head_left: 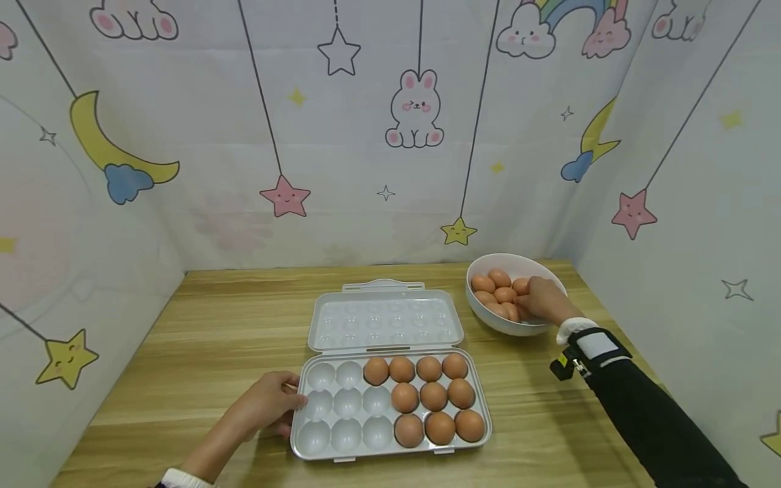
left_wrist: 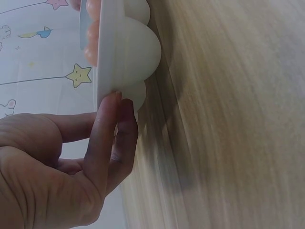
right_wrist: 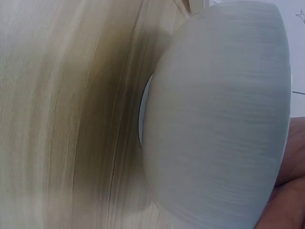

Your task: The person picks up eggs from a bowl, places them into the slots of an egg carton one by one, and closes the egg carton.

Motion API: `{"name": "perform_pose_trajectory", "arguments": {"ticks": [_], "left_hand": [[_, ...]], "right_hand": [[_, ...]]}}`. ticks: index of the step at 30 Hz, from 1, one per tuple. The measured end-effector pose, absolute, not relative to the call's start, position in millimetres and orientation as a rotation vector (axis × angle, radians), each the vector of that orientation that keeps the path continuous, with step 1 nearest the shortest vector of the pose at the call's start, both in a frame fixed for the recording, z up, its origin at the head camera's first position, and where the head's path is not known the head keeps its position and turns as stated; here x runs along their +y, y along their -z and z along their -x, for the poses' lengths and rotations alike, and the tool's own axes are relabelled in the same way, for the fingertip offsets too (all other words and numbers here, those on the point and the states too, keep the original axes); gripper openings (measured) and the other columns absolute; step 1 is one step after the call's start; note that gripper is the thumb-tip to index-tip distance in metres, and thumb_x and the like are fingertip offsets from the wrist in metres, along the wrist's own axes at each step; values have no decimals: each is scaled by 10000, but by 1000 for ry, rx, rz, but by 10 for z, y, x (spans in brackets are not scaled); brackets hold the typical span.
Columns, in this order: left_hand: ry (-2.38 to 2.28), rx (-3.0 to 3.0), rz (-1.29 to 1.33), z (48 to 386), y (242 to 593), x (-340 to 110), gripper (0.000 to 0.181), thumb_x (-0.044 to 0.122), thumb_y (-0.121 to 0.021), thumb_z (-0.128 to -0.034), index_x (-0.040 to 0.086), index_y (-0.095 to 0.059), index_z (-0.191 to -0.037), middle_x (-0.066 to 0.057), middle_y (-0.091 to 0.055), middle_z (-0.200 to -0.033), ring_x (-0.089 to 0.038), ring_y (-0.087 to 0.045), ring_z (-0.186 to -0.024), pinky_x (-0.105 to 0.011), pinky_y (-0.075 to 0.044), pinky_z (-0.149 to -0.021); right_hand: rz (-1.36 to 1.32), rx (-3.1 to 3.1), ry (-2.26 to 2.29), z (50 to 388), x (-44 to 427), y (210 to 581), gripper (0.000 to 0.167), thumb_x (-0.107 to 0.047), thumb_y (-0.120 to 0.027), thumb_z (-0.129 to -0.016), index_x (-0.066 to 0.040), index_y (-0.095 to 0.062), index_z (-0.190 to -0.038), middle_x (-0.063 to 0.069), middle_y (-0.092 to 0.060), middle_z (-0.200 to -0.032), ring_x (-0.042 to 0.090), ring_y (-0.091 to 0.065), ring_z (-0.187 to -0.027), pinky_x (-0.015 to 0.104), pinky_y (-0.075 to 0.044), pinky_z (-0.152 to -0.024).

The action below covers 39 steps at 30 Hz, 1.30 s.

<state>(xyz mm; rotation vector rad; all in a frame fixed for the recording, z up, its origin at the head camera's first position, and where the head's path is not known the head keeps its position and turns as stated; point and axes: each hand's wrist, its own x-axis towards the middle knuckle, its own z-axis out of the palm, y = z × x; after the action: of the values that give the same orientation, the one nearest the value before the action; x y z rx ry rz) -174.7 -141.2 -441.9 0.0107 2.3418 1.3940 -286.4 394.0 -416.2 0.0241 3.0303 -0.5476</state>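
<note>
A white plastic egg carton [head_left: 295, 434] lies with its lid [head_left: 390, 325] folded back behind it. Brown eggs [head_left: 434, 396] fill its right part, and the cups at the left hold none. My left hand [head_left: 271, 404] grips the carton's left edge, thumb above and fingers below; in the left wrist view the hand [left_wrist: 71, 162] pinches the rim. My right hand [head_left: 545, 299] reaches over the rim of a white bowl [head_left: 509, 328], its fingertips down among several brown eggs [head_left: 505, 295]. The bowl's wall [right_wrist: 219, 114] hides those fingers in the right wrist view, so whether they hold an egg is unclear.
The wood-grain table [head_left: 232, 325] ends at a printed cloth wall [head_left: 366, 230] behind, with cloth walls on both sides. The bowl stands at the back right, close to the carton's lid.
</note>
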Motion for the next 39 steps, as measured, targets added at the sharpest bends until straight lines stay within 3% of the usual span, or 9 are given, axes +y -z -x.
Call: {"name": "perform_pose_trajectory", "arguments": {"ticks": [10,19,24,30,35,39], "left_hand": [[-1417,2339,-16,1725,4410,-1406,335,-75,-667,-912,-168,-569,-1218,-112,-709,-911,-231,-685,-743,-369,-620,-532],[-1421,2339,-22,1704,4422,-1396,323,-73,-673,-912,-163,-576,-1207,-115,-707,-917,-231,-683,-753,-373,-623,-535],[-1423,2340,-21,1690,4431,-1385,331,-68,-674,-914,-163,-574,-1216,-115,-708,-925,-229,-682,-762,-373,-623,-537],[-1446,2328,-28,1679,4451,-1401,326,-74,-668,-914,-168,-572,-1210,-120,-709,-910,-237,-685,-740,-378,-622,-529],[-1449,2323,-18,1677,4448,-1402,332,-72,-666,-917,-168,-566,-1218,-116,-710,-904,-244,-691,-725,-377,-623,-534],[-1436,2330,-16,1687,4450,-1396,339,-70,-671,-918,-166,-568,-1225,-116,-712,-916,-245,-693,-744,-380,-626,-541]], "right_hand": [[20,3002,595,2860,3983,4154,178,-108,-664,-837,-59,-564,-698,36,-512,-635,188,-508,-564,255,-373,-496],[-55,2937,598,2840,3993,4118,129,-86,-626,-785,-52,-623,-661,21,-508,-593,176,-496,-534,247,-364,-478],[-90,2918,645,2818,3983,4065,121,-47,-595,-745,-69,-568,-629,-5,-409,-561,157,-414,-500,249,-316,-463],[-77,2970,612,2798,3940,3933,114,-103,-574,-827,-11,-602,-767,76,-496,-684,224,-482,-613,287,-384,-505],[1,3041,604,2741,3878,3798,330,-127,-620,-845,147,-640,-1029,217,-652,-891,328,-592,-792,407,-544,-662],[-27,3050,610,2635,3793,3626,523,-152,-632,-850,157,-559,-1265,253,-649,-1056,363,-590,-917,478,-553,-764]]}}
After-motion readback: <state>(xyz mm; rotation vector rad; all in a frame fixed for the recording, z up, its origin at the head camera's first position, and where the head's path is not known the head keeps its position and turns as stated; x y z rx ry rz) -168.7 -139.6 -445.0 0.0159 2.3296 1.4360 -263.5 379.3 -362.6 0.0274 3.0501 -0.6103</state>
